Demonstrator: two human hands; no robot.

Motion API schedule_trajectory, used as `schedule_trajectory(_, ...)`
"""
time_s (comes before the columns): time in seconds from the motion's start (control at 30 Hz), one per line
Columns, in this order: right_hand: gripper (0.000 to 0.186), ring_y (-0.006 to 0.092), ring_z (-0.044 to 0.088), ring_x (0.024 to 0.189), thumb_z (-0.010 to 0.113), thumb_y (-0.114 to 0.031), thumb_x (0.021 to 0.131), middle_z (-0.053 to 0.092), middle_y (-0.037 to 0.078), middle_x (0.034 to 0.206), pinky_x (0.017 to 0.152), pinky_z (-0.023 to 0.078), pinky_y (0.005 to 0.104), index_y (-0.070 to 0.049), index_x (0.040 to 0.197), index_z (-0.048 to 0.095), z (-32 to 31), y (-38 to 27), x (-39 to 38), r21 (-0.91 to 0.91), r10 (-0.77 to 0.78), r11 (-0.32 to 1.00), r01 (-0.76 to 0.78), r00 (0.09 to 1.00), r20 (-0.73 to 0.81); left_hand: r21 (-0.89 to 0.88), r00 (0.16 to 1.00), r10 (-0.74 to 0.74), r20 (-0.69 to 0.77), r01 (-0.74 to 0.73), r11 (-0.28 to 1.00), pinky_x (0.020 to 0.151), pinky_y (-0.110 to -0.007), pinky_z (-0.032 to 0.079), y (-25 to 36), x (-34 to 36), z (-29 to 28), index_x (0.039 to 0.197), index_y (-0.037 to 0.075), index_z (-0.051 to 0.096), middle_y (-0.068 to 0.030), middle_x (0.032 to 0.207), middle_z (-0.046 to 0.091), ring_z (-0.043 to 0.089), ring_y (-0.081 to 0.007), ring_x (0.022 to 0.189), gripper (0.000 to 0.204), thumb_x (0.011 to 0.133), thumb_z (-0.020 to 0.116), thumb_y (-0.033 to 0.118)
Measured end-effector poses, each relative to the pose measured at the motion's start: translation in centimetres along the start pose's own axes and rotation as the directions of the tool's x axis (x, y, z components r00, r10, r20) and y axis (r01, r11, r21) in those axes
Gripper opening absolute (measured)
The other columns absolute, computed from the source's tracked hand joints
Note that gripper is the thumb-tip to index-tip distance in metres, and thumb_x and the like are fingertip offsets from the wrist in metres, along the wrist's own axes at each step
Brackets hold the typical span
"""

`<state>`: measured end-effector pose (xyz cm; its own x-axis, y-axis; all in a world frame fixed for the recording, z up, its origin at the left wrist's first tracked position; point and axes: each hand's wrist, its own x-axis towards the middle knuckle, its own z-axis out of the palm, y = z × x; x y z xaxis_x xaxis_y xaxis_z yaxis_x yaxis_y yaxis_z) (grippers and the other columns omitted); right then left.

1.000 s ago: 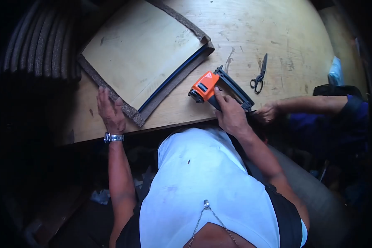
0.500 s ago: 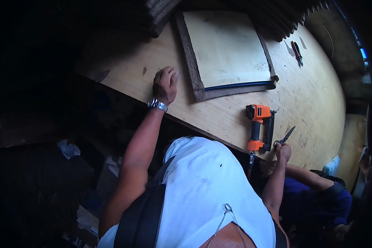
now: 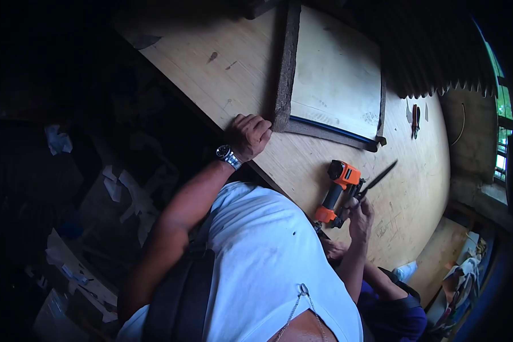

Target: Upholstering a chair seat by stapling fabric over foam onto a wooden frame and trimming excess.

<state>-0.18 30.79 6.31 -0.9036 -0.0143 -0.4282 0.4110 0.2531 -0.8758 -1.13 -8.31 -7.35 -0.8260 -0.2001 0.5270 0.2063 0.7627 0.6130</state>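
A pale flat panel (image 3: pixel 336 74) with a dark brown strip (image 3: pixel 286 74) along its edges lies on the wooden table; a blue line shows along its near edge. Beside the panel's near left corner, my left hand (image 3: pixel 249 137) rests at the table's edge, fingers curled into a loose fist. I see nothing in it, though its palm side is hidden. In my right hand (image 3: pixel 360 219) is a pair of scissors (image 3: pixel 380 178), blades slanting away to the right. Just left of that hand lies an orange and black pneumatic stapler (image 3: pixel 337 191) with a hose fitting at its lower end.
Red-handled pliers (image 3: pixel 416 121) lie at the table's far right. Dark corrugated material (image 3: pixel 439 51) stands along the back. A co-worker's hand (image 3: pixel 334 249) and purple sleeve (image 3: pixel 396 319) are close to my right forearm. Paper scraps (image 3: pixel 119 185) lie below the table at left.
The view has turned. My left hand has come up to the panel's near left corner and curled tighter. My right hand, still holding the scissors, is nearer the stapler.
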Motion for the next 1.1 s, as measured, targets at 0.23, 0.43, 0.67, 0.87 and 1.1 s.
schedule_trajectory(0.23,0.05,0.02,0.062,0.064,0.084,-0.046,0.078,0.061,0.009,0.069,0.062,0.048,0.0364,-0.002,0.081,0.061,9.7,-3.7,0.8,-0.796,0.072,0.473,0.379,0.883,0.463,-0.073,0.998,-0.004,-0.068,-0.001,0.997,0.067,-0.042,0.048,0.3,0.1,-0.2,0.09,0.011,0.061,-0.0063,0.085,0.065,0.065,-0.0286,0.077,0.015,0.08,0.071,0.011)
schedule_trajectory(0.43,0.073,0.0371,0.067,0.071,0.069,-0.076,0.076,0.064,0.015,0.069,0.065,0.05,0.0464,-0.004,0.078,0.06,13.3,-5.1,1.8,-0.859,0.115,0.197,0.472,0.859,0.499,-0.094,0.996,0.036,-0.083,-0.044,0.995,0.067,-0.043,0.05,-0.1,-0.1,-0.7,0.09,0.01,0.061,-0.0081,0.084,0.065,0.065,-0.0297,0.076,0.015,0.078,0.069,0.007)
schedule_trajectory(0.67,0.068,0.036,0.067,0.064,0.072,-0.071,0.077,0.063,0.013,0.065,0.062,0.052,0.0458,-0.005,0.077,0.058,16.4,-5.0,3.4,-0.831,0.018,0.221,0.51,0.85,0.527,-0.144,0.999,0.048,-0.024,-0.051,0.988,0.066,-0.043,0.05,-0.6,-0.1,-0.7,0.084,0.011,0.057,-0.009,0.08,0.061,0.063,-0.0308,0.074,0.015,0.073,0.066,0.004)
schedule_trajectory(0.87,0.059,0.0362,0.068,0.066,0.074,-0.062,0.081,0.066,0.015,0.068,0.062,0.052,0.0446,-0.005,0.077,0.06,17.1,-5.5,3.4,-0.848,0.032,0.235,0.475,0.868,0.495,-0.155,0.994,0.1,0.034,-0.094,0.983,0.064,-0.043,0.048,-0.8,0.2,-1.4,0.081,0.011,0.056,-0.0088,0.078,0.059,0.061,-0.0306,0.073,0.014,0.072,0.064,0.004)
schedule_trajectory(1.1,0.054,0.0386,0.063,0.06,0.082,-0.051,0.079,0.061,0.017,0.063,0.057,0.048,0.0454,-0.002,0.075,0.058,16.7,-3.6,3.1,-0.774,-0.134,0.374,0.511,0.855,0.5,-0.311,0.999,0.031,0.016,-0.025,0.95,0.065,-0.039,0.053,-1.1,-0.1,-1.2,0.088,0.008,0.06,-0.0097,0.081,0.062,0.064,-0.0299,0.075,0.015,0.077,0.066,0.0)
